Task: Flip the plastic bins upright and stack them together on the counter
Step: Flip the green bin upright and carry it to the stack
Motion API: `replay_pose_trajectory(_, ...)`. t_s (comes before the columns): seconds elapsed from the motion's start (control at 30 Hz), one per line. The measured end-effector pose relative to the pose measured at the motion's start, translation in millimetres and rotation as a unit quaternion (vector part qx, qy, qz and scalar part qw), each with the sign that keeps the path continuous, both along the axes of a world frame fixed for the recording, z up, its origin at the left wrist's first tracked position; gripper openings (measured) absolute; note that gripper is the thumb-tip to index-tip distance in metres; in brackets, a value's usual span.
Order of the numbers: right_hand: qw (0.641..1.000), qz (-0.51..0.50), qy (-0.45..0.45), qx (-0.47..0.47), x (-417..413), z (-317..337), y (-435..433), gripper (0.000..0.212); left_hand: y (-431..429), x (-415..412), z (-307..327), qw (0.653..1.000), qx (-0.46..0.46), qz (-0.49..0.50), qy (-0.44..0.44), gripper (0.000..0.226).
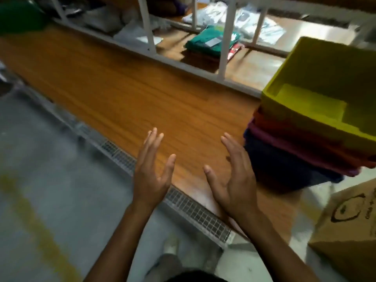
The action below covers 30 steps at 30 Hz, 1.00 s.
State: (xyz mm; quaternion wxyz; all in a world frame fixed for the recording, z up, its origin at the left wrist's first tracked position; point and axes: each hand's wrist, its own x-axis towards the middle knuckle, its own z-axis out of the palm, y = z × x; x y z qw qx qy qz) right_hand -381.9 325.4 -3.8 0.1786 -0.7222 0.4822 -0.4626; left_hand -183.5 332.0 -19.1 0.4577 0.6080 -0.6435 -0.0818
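Observation:
A stack of upright plastic bins stands on the wooden counter at the right: a yellow-green bin on top, then an orange-red one, a purple one and a dark blue one at the bottom. My left hand and my right hand hover over the counter's near edge, palms facing each other, fingers spread, holding nothing. The right hand is just left of the stack and not touching it. A green object shows at the far left corner, blurred.
A white metal shelf frame runs along the counter's back, with folded green cloth and bagged items behind it. A cardboard box stands at the lower right. A wire mesh strip edges the counter above a grey floor.

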Motion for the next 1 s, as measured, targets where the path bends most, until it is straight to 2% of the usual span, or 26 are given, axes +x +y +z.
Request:
replay_pose_trajectory(0.2, 0.991, 0.116, 0.012, 0.065, 57, -34, -3, 0.063, 52, 55, -23, 0.99, 0.068, 0.122, 0.017, 0.055)
replay_pose_trajectory(0.4, 0.975, 0.197, 0.056, 0.092, 131, -47, -17, 0.064, 69, 118, -36, 0.972, 0.077, 0.221, 0.035, 0.055)
replay_pose_trajectory(0.6, 0.963, 0.241, 0.089, 0.081, 224, -53, -53, 0.065, 56, 195, -55, 0.961, 0.083, 0.262, 0.04, 0.053)
replay_pose_trajectory(0.77, 0.957, 0.277, 0.055, 0.061, 313, -56, -86, 0.061, 39, 267, -58, 0.959, 0.079, 0.272, 0.032, 0.055)
replay_pose_trajectory(1.0, 0.935, 0.337, 0.071, 0.079, 431, -68, -112, 0.062, 26, 363, -59, 0.937, 0.066, 0.341, 0.038, 0.056)
